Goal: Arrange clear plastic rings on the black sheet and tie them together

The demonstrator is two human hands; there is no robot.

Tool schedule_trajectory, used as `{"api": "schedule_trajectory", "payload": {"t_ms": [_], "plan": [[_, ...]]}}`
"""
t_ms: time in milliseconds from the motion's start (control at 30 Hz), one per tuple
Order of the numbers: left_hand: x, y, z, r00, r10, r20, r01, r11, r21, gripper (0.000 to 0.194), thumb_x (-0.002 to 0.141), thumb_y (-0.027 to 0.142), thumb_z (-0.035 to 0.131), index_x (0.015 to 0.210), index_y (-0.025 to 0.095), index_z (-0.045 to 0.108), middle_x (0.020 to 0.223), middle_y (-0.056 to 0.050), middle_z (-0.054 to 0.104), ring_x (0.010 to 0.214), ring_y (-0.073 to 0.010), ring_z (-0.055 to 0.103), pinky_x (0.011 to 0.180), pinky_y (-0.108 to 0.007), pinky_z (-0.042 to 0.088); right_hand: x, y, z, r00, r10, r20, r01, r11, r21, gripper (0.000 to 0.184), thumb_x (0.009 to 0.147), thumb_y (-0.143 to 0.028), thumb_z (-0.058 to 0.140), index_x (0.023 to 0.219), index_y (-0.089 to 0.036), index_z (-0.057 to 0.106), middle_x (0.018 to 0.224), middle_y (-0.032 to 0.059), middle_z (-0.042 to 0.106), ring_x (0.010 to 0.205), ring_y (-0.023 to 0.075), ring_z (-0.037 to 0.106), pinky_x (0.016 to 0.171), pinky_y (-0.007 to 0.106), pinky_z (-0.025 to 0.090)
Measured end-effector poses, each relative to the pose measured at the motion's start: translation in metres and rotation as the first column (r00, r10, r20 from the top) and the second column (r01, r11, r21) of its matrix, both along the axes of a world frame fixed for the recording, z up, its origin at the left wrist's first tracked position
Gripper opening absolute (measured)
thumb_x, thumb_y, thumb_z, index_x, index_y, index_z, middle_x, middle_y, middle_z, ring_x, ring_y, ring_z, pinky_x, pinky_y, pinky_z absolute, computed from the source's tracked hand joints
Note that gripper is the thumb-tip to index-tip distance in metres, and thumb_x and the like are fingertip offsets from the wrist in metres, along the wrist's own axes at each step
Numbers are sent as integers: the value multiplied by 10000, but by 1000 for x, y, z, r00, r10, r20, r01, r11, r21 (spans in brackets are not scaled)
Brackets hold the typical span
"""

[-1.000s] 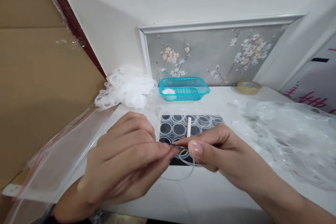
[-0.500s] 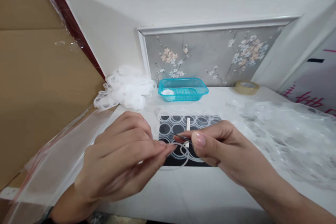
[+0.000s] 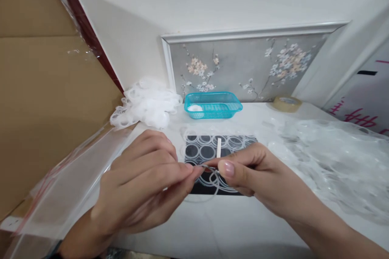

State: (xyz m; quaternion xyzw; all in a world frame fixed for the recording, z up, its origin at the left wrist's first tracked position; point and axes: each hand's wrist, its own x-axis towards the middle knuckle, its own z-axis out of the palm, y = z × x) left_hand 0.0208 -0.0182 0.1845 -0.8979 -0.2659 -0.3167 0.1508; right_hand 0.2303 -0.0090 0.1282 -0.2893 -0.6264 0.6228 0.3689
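My left hand [image 3: 142, 182] is closed, with thumb and forefinger pinching the edge of a thin translucent ring [image 3: 217, 188]. More of these rings hang or lie just behind it, so I cannot tell how many are linked. My right hand [image 3: 258, 172] grips a small, thin metal tool [image 3: 209, 166], most of it hidden by the fingers. Its tip meets the ring right at the left fingertips. Below both hands lies a black sheet [image 3: 194, 189] covered with translucent rings, with a narrow white strip [image 3: 219, 147] on it.
A turquoise plastic basket [image 3: 237, 107] with a white round item stands by the wall. Piles of translucent rings lie at back left [image 3: 148, 105] and right [image 3: 331, 162]. A tape roll [image 3: 287, 104] sits at back right. Clear plastic bags [image 3: 73, 186] and cardboard [image 3: 54, 109] occupy the left.
The tool's tip has come down and left in my right hand, from just above the ring to touching it beside the left fingertips. My left hand has hardly moved.
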Motion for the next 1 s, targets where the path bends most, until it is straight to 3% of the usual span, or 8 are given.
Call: {"api": "schedule_trajectory", "payload": {"t_ms": [167,467,700,1000], "plan": [[1,-1,-2,999,9,36,-9,1000,-4,127,816,101,589,730,195,579,613,29,595,610,-107,579,563,-245,513,-3,1,-2,1000,16,-22,-16,1000,8,513,894,-441,518,513,-167,312,494,-67,203,485,64,163,464,262,163],[-1,0,3,998,-54,21,55,997,-54,110,800,124,640,738,199,587,602,36,567,579,-99,536,583,-261,523,3,2,4,999,-13,-34,13,1000,14,525,879,-418,552,486,-168,309,483,-67,183,483,70,183,492,288,158],[-2,0,5,999,-51,-14,51,998,-25,125,813,124,631,715,187,586,607,35,572,577,-90,535,578,-241,510,-1,0,7,997,40,-62,-39,999,20,477,883,-319,566,465,-151,409,491,-62,191,495,66,193,486,275,174],[-3,0,-1,998,-54,12,54,998,-31,112,817,127,631,734,183,581,612,31,583,599,-101,546,598,-265,512,-2,-1,10,1000,29,-11,-29,999,23,421,876,-359,572,525,-129,536,512,-56,197,495,55,160,449,259,125]]}}
